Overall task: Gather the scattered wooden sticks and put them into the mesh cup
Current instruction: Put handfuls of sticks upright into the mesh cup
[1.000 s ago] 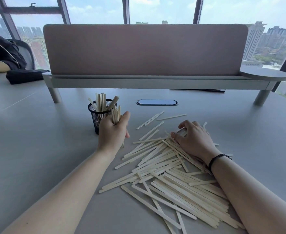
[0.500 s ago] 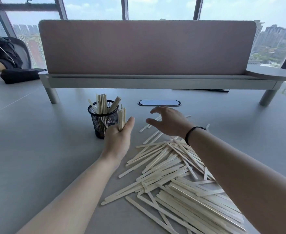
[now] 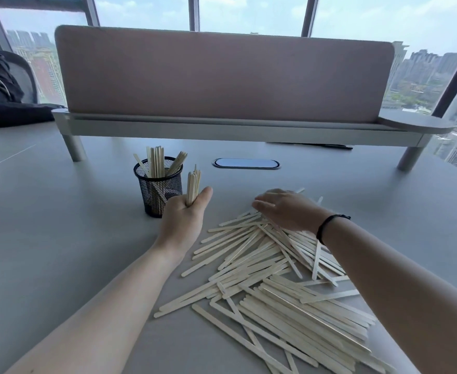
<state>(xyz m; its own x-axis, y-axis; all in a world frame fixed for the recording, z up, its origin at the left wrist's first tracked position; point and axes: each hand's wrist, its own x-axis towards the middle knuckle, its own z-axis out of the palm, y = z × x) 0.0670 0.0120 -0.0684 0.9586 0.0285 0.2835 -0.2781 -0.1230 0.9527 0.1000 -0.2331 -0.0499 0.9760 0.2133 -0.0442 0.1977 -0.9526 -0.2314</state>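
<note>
A black mesh cup (image 3: 159,190) stands on the grey table with several wooden sticks upright in it. Just right of the cup, my left hand (image 3: 184,217) grips a small bundle of sticks (image 3: 193,184) held upright. A large heap of pale wooden sticks (image 3: 276,279) lies scattered on the table in front of me. My right hand (image 3: 286,209), with a black band on the wrist, rests palm down with fingers spread on the far end of the heap; what lies under it is hidden.
A raised shelf with a pink divider panel (image 3: 222,76) crosses the back of the table (image 3: 46,238). An oval cable port (image 3: 245,163) sits behind the heap. A black bag (image 3: 17,114) and a seated person are at far left.
My right hand lifted off the heap, reached forward, and has come down again on the far sticks. My left hand stayed beside the cup holding its bundle.
</note>
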